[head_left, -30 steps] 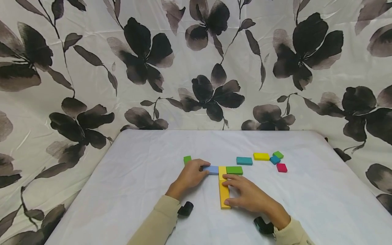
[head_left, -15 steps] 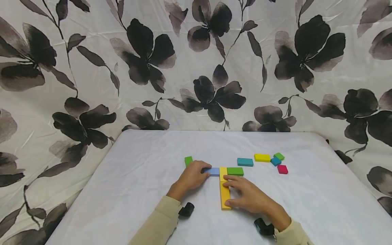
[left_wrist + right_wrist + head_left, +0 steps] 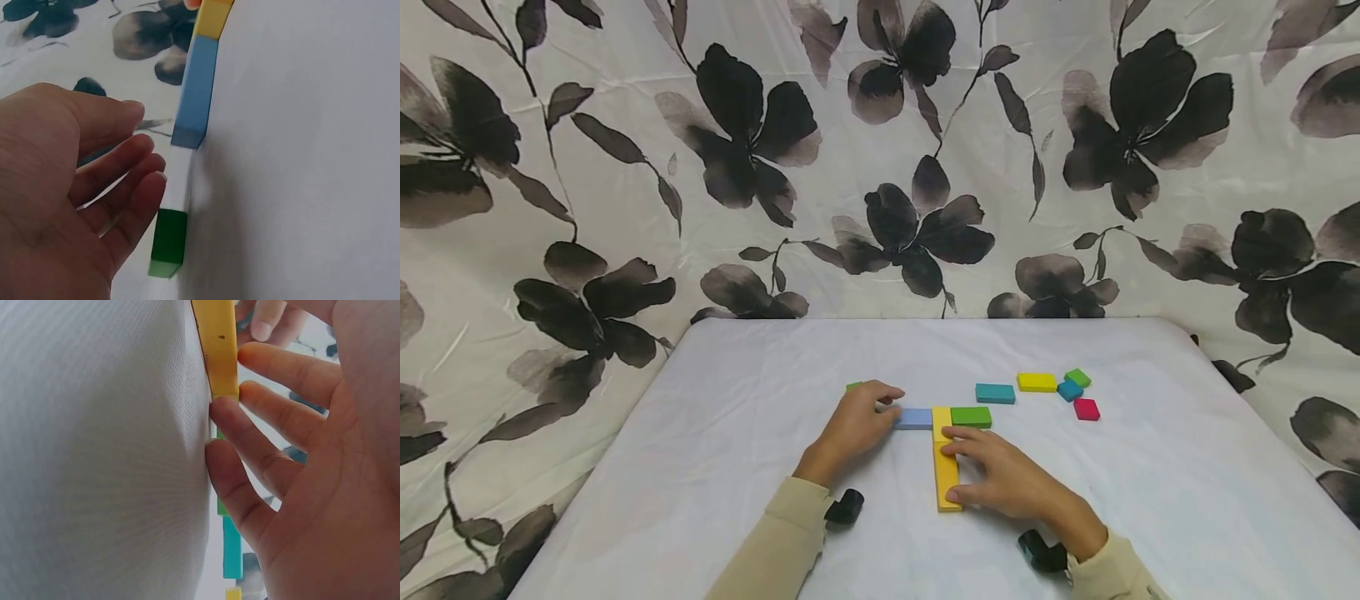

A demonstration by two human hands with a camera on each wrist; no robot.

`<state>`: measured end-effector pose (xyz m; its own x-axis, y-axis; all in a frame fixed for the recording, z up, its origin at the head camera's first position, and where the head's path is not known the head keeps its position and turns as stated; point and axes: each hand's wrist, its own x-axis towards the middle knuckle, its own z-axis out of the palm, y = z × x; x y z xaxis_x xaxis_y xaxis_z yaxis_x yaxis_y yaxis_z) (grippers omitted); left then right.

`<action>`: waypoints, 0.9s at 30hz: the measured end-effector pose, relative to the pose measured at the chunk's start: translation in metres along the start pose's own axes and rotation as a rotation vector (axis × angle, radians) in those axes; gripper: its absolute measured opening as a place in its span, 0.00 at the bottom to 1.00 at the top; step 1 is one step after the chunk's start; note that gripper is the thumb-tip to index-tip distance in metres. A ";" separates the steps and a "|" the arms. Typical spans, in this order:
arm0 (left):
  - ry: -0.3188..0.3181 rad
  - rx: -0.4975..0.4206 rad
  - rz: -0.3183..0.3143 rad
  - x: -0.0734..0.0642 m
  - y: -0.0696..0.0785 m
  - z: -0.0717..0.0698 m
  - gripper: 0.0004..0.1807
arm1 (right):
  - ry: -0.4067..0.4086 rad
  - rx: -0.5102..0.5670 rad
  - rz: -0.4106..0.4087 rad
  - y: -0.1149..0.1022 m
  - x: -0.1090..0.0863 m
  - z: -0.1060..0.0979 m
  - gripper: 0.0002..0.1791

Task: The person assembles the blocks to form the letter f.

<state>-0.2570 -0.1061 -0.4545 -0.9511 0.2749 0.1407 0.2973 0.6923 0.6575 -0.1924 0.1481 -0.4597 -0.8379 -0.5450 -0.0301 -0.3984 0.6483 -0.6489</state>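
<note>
Fingertips (image 3: 251, 356) of the right hand (image 3: 1011, 477) rest against a row of two yellow blocks that runs from near to far. This hand clasps nothing: its fingers are spread and fairly straight, touching about where the longer yellow block (image 3: 945, 473) meets the shorter yellow block (image 3: 941, 416), while its thumb lies by the near end of the longer one. The palm stays to the right of the row.

The shorter yellow block is the far one. On its left a light blue block (image 3: 914, 419) lies crosswise, end against it; on its right a long green block (image 3: 972, 416) extends the other way, so the four pieces form a T.

The left hand (image 3: 848, 421) is released, its fingers loosely bent and holding nothing. It is just left of the light blue block, and the left wrist view shows a gap between the fingertips and that block's free end. A small green block (image 3: 169, 237) sits close by the left hand, partly hidden behind it from the head view; whether they touch, I cannot tell.

Beyond the T, to the far right, lie a teal block (image 3: 996, 393), a far yellow block (image 3: 1037, 382), a small blue block (image 3: 1070, 389), a tilted green block (image 3: 1078, 377) and a red block (image 3: 1086, 409), all on a white tabletop (image 3: 760, 400).
</note>
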 end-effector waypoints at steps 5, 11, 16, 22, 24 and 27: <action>0.090 -0.014 0.025 0.001 -0.009 -0.007 0.14 | -0.004 -0.006 0.014 -0.001 0.000 0.001 0.32; 0.147 -0.049 0.045 0.001 -0.016 -0.016 0.12 | 0.001 -0.006 0.008 -0.004 -0.001 -0.001 0.32; 0.180 -0.057 0.002 0.001 -0.023 -0.023 0.12 | -0.003 -0.006 -0.007 -0.003 -0.001 -0.001 0.32; 0.212 -0.072 -0.015 0.000 -0.033 -0.030 0.12 | -0.009 0.010 -0.003 0.000 -0.001 0.000 0.32; 0.212 -0.066 -0.024 0.001 -0.036 -0.031 0.13 | -0.009 0.013 0.001 0.000 -0.001 0.000 0.32; 0.201 -0.042 -0.050 0.001 -0.038 -0.033 0.13 | -0.008 0.010 0.004 -0.001 0.000 0.001 0.32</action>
<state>-0.2718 -0.1543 -0.4556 -0.9633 0.0991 0.2496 0.2498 0.6718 0.6974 -0.1918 0.1475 -0.4597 -0.8363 -0.5470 -0.0384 -0.3915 0.6447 -0.6566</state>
